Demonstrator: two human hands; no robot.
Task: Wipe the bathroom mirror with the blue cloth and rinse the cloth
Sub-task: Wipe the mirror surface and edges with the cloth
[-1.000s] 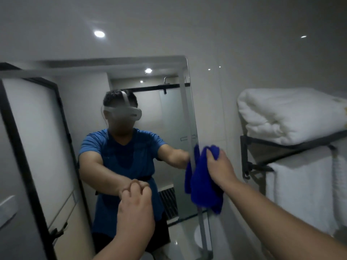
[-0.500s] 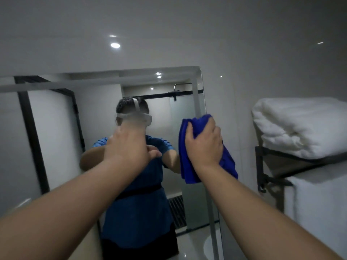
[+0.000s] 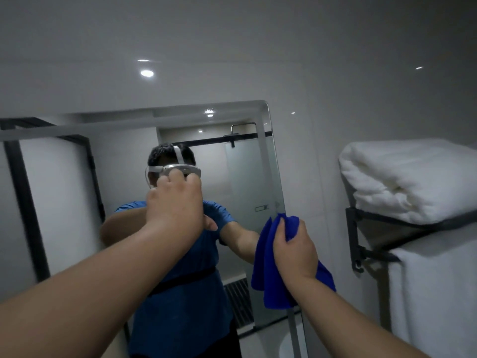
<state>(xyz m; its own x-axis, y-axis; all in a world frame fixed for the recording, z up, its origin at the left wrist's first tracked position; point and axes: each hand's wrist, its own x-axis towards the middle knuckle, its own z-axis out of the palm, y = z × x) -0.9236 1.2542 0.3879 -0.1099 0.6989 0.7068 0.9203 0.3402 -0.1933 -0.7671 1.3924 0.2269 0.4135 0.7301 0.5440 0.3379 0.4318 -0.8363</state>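
My right hand [image 3: 294, 251] is gripping the bunched blue cloth [image 3: 268, 277], fingers wrapped round it, and dragging it down the mirror [image 3: 64, 202]: at 2 o'clock on the glass half a second ago, now at 4 o'clock by the right edge. My left hand [image 3: 175, 205] is hanging mid-glass, fingers curled on nothing. I'm judging the wiping mid-stroke, with rinsing not yet begun.

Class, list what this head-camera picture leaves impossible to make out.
Head view:
- Left hand: its own back hides whether it touches the mirror.
- Blue cloth: right hand's grip covers its contact with the glass.
- Left and bottom of the mirror: cut off by picture edges; streaks lost in dimness.
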